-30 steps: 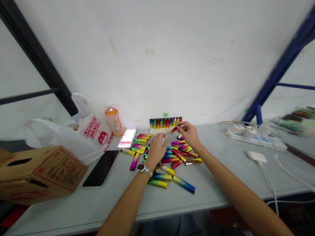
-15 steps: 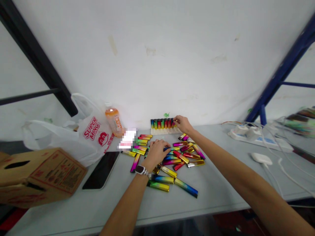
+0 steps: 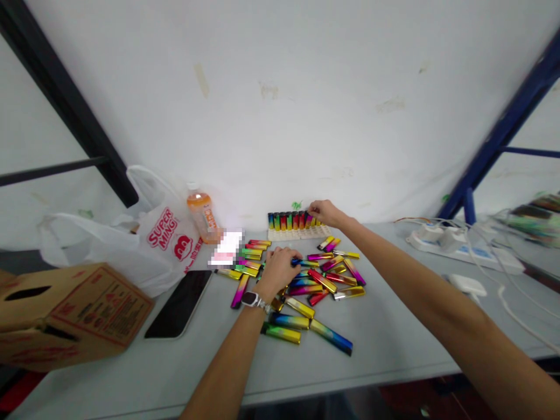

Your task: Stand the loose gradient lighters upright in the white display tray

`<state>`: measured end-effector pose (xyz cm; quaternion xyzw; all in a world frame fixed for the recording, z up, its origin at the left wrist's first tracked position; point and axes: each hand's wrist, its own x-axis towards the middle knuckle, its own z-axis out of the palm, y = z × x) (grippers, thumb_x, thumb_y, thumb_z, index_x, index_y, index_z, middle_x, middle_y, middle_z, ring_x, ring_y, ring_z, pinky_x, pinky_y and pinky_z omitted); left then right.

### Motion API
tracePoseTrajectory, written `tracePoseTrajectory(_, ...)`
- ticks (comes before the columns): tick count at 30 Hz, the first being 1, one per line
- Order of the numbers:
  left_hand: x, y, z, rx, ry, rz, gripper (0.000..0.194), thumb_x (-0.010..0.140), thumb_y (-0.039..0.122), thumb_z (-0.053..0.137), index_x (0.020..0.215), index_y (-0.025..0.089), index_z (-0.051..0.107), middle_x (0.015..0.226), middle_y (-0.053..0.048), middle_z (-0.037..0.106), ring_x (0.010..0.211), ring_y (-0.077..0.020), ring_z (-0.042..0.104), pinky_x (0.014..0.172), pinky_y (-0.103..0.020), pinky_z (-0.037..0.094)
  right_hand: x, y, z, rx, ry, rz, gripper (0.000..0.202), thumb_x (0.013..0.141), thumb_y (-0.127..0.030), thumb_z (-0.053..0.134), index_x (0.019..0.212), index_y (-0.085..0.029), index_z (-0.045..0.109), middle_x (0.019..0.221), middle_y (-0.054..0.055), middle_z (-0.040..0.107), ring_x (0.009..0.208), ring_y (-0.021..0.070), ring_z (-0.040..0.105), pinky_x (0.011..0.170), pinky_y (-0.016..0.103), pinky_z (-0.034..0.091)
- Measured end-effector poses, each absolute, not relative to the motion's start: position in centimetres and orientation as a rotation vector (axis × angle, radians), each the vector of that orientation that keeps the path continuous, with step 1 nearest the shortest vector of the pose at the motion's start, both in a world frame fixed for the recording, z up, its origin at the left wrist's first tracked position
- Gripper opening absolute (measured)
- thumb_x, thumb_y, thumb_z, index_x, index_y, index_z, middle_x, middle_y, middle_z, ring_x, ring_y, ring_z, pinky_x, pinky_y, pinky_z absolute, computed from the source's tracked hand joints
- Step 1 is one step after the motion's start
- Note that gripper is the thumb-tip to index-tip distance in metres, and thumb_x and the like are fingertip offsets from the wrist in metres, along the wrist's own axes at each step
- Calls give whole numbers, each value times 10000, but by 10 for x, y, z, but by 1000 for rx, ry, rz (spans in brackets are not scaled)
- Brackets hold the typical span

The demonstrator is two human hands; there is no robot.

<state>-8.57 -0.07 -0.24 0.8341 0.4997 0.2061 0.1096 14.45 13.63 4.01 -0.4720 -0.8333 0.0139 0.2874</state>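
Shiny two-tone sticks, about lighter size with dark ends, lie in a loose pile (image 3: pixel 321 280) on the grey table. Several more stand upright in a row (image 3: pixel 289 220) in a white rack (image 3: pixel 286 234) against the wall. My right hand (image 3: pixel 324 213) is at the right part of this row, fingertips pinched at the top of a magenta-and-yellow stick (image 3: pixel 310 220). My left hand (image 3: pixel 280 269), with a watch on its wrist, rests over the pile. Its thumb and forefinger close on the blue end of a blue-and-yellow stick (image 3: pixel 308 263); its other fingers are partly hidden.
On the left are a cardboard box (image 3: pixel 96 309), a black phone (image 3: pixel 181 303), a white plastic bag (image 3: pixel 153 251) and an orange drink bottle (image 3: pixel 203 216). A power strip (image 3: pixel 468 248) with cables and a white charger (image 3: pixel 468 284) lie on the right. The table's front edge is near.
My right hand has shifted slightly, showing more yellow sticks at the rack's right end. My left hand stays nearly in place, with the blue-and-yellow stick's blue end more visible.
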Motion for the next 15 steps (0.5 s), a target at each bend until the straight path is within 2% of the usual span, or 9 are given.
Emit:
tracePoseTrajectory(5, -85, 3, -5, 2458, 1451, 629, 231, 798, 203, 656, 1005, 262, 740, 1068, -57, 729, 1059, -297, 589, 961, -450, 368, 149, 141, 41, -1265, -2306, -4, 187, 793, -100, 588, 815, -167, 761, 786, 55, 730, 708, 182, 620, 706, 279, 446)
tracePoseTrajectory(9, -86, 5, -5, 2445, 1471, 571, 262, 819, 232, 650, 1072, 255, 716, 1107, -53, 718, 1100, -288, 578, 980, -446, 366, 147, 135, 34, -1303, -2326, -46, 325, 799, -34, 536, 990, -143, 775, 947, 91, 722, 862, 204, 645, 837, 293, 469)
tracePoseTrajectory(13, -87, 7, -5, 2410, 1503, 541, 359, 833, 268, 644, 1191, 242, 662, 1103, -42, 723, 1110, -267, 583, 979, -422, 379, 142, 117, 20, -1317, -2278, -190, 409, 852, -75, 516, 1206, -128, 715, 1192, 162, 582, 1012, 232, 596, 949, 345, 452)
tracePoseTrajectory(15, -88, 8, -6, 2430, 1499, 546, 326, 837, 283, 644, 1159, 241, 680, 1101, -43, 722, 1107, -269, 585, 974, -417, 384, 137, 107, 13, -1370, -2233, -267, 448, 873, -121, 521, 1296, -154, 664, 1200, 175, 524, 1076, 270, 548, 960, 392, 445)
